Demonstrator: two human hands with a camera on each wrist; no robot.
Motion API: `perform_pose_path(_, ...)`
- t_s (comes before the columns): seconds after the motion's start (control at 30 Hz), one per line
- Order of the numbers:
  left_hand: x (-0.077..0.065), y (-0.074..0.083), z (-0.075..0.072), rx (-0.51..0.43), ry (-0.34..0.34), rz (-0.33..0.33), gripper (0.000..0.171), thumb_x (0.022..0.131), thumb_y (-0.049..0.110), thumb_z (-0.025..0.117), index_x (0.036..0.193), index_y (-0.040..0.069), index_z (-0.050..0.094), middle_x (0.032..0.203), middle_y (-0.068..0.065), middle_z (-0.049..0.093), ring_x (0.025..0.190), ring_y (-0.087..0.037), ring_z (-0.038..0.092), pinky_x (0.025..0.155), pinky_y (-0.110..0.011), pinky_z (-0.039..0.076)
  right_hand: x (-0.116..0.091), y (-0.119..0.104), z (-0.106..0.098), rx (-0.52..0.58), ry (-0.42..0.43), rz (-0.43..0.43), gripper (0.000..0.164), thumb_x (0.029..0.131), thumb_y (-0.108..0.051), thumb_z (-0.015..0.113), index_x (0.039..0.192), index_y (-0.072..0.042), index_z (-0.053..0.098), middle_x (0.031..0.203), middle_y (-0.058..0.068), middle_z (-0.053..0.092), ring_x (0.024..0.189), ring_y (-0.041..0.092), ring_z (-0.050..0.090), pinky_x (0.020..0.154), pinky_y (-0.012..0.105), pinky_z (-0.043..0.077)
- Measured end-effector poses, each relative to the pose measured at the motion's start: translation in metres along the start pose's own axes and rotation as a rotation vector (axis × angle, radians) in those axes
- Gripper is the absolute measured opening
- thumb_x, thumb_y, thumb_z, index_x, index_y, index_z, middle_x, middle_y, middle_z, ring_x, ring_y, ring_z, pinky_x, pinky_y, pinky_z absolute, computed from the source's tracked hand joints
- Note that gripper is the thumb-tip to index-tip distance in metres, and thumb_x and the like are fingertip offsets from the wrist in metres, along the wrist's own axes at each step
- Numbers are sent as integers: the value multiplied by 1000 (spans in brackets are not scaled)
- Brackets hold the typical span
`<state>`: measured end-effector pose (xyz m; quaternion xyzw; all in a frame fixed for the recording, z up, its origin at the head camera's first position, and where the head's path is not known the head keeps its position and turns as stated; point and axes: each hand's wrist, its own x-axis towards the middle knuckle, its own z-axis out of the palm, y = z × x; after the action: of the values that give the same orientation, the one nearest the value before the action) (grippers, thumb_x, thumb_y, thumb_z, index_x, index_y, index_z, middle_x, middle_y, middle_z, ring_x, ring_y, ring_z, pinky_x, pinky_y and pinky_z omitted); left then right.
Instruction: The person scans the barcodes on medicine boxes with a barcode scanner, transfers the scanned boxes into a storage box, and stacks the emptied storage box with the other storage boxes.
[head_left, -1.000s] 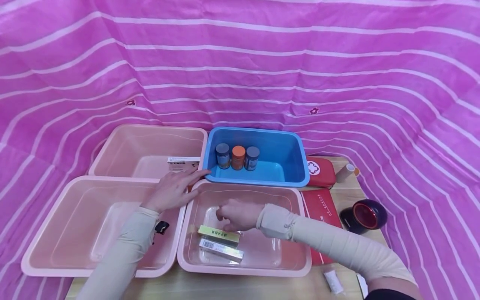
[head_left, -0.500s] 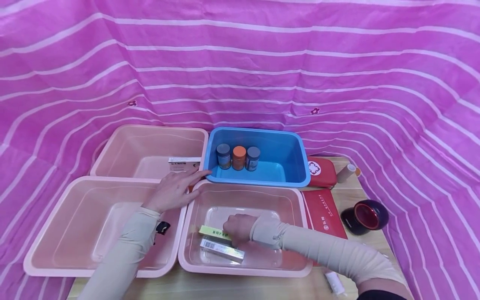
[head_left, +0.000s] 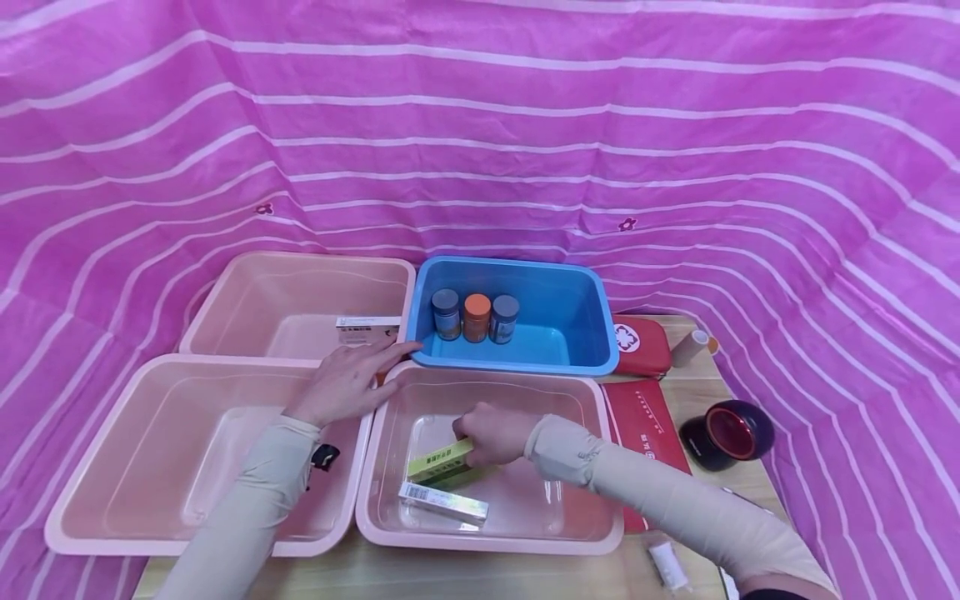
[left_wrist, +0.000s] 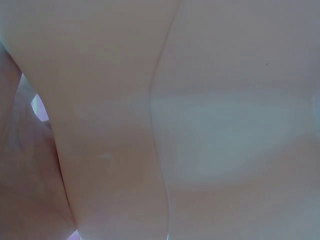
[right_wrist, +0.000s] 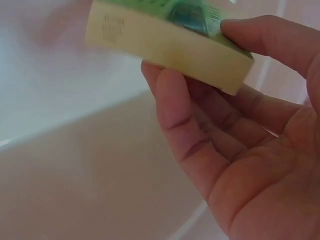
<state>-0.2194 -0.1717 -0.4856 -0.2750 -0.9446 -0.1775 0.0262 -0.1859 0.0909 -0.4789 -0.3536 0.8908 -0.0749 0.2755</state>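
My right hand (head_left: 497, 433) pinches one end of a small yellow-green medicine box (head_left: 438, 465) between thumb and fingers. In the right wrist view the green-and-cream box (right_wrist: 165, 42) is tilted, with the thumb on its upper side and the fingers beneath. A silver-white box (head_left: 444, 502) lies on the floor of the front right pink bin (head_left: 487, 546), close to the held box. My left hand (head_left: 347, 382) rests with outstretched fingers where the bins meet, fingertips at the corner of the blue bin (head_left: 517, 367). The left wrist view shows mostly pink bin wall (left_wrist: 110, 100).
Three capped jars, one orange (head_left: 476, 318), stand in the blue bin. A white box (head_left: 367, 322) is in the rear left pink bin (head_left: 322, 255). To the right lie a red case (head_left: 645, 346), a red pouch (head_left: 652, 425), a dark rounded object (head_left: 727, 433) and a white packet (head_left: 667, 565).
The right hand moved down to the yellow-green box, took its right end and has tilted that end up. My left hand has stayed in place.
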Motion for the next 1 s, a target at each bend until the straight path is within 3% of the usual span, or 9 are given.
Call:
perform_pose_path(0.2,2,1,0,4,0,5,56,99,47,63,152,34,50,153,-13,54,134,-44,56,104,-64,43,-32,15,-29,163,112,-37,16,94,-19,74,109,-13,73,103,1,78,81,7,70,74,21,57)
perform_pose_path(0.5,2,2,-1,-13,-17,-16,56,99,49,61,153,38,48,157,-14,49,137,-45,53,107,-66,41,-100,41,-75,196,324,-54,27,94,-20,75,116,-6,71,103,4,73,83,11,60,59,21,53)
perform_pose_path(0.73,1,2,-1,-25,-13,-17,56,99,48,62,153,36,48,158,-15,47,139,-46,51,110,-67,38,-148,56,-96,132,427,-3,28,91,-19,78,116,-7,71,105,5,73,89,14,67,68,24,59)
perform_pose_path(1.0,-1,0,0,-5,-5,4,57,99,47,62,153,35,49,156,-14,50,143,-42,47,111,-67,38,-206,73,-108,12,550,55,27,86,-13,82,111,-9,73,95,0,71,74,9,57,57,23,50)
